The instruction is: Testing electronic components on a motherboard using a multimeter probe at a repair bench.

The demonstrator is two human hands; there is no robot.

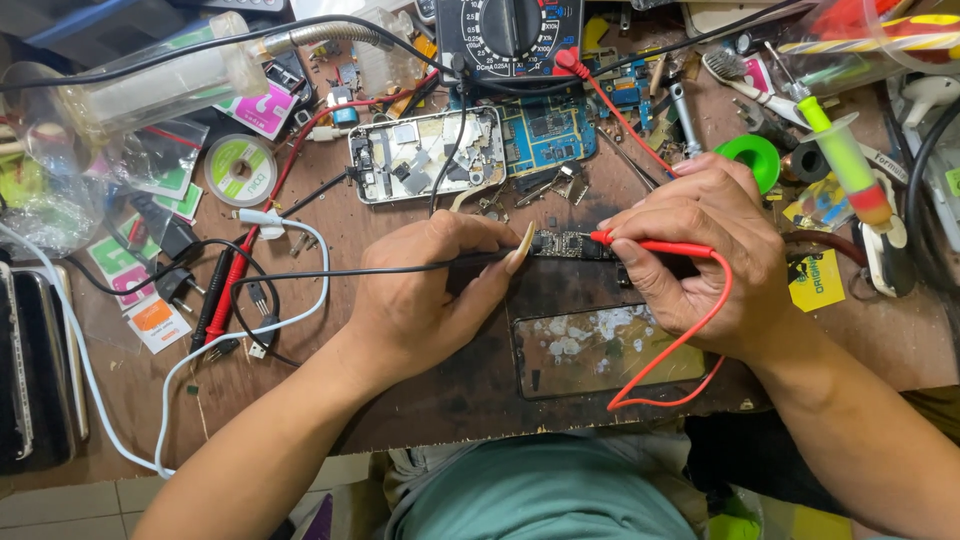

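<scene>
**Two probes meet on a small circuit board**

Pinching a black probe [480,262], the left hand [420,300] rests on the bench [300,390] with its grip clamped around the probe's shaft, the tip pointing right toward a small dark circuit board [566,244]. The right hand [700,250] comes in from the other side, its grip closed on a red probe [650,245] whose tip touches the board's right end. The board lies between the two hands, just above a dark glass panel [600,350] with whitish smears. A red lead [680,350] loops down from the right hand across that panel, and a black lead [330,272] trails left from the left hand.

Behind the hands, an opened phone frame [420,155] and a blue circuit board [545,135] lie side by side, with a multimeter [510,35] at the bench's far edge. A green tape roll [752,158] sits just beyond the right hand, a syringe [845,160] with a green plunger farther right. A white cable [200,350] curls on the left.
</scene>
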